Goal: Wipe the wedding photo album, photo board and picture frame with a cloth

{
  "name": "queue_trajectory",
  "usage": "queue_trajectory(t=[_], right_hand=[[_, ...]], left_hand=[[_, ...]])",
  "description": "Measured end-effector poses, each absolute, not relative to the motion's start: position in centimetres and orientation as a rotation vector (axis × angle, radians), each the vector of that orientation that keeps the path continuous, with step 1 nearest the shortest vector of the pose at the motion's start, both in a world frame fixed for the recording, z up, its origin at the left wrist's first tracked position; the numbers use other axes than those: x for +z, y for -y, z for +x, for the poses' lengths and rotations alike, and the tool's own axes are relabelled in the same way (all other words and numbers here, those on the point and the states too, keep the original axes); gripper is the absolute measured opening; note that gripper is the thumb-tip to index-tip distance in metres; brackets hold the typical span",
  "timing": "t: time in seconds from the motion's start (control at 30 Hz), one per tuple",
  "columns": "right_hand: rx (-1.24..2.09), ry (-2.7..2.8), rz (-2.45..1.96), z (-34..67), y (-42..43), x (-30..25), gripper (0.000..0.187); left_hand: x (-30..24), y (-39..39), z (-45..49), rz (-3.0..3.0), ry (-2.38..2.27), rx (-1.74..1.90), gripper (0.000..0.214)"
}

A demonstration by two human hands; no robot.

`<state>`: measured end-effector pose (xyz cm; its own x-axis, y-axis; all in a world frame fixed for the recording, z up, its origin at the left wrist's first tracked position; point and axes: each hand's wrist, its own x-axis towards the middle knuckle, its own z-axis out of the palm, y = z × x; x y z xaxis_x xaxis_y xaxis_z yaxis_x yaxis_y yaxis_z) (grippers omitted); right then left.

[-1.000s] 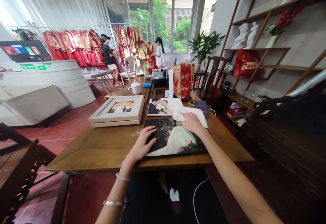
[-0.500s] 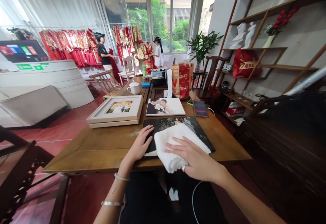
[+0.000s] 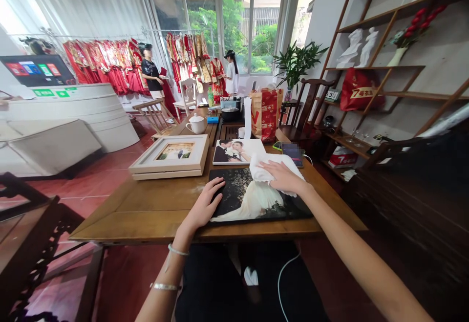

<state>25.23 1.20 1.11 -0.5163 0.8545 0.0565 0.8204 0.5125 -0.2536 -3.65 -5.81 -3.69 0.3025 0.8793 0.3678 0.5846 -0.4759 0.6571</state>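
A dark wedding photo panel [image 3: 229,207], printed with a long pale gown, lies flat on the wooden table. My left hand [image 3: 205,204] rests on its left edge, fingers stretched out and not wrapped round anything. Over the panel's far right part, my right hand [image 3: 284,176] presses and holds a folded white towel [image 3: 293,163], fingers spread on top of it. The towel hides that corner and reaches over the near edge of a smaller white-edged photo panel [image 3: 224,155], which shows a couple.
Framed pictures [image 3: 146,168] are stacked to the left. Behind stand a white lidded cup [image 3: 197,124] and a red-and-brown paper bag [image 3: 264,119]. A phone [image 3: 292,152] with a cable lies right of the towel. Two people stand by clothing racks [image 3: 110,68] at the back.
My right hand has slid the towel away from me and to the right, uncovering the gown on the panel. My left hand stays at the panel's left edge.
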Motion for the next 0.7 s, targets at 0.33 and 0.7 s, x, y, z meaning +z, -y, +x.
queue_trajectory(t=[0.33, 0.7], right_hand=[[0.294, 2.553, -1.371, 26.5, -0.1, 0.6, 0.066], [0.346, 2.64, -1.156, 28.4, 13.5, -0.1, 0.093]], left_hand=[[-3.8, 5.7, -3.6, 2.188, -1.328, 1.001, 0.037], [-3.8, 5.8, -3.6, 2.201, -1.32, 1.0, 0.037]])
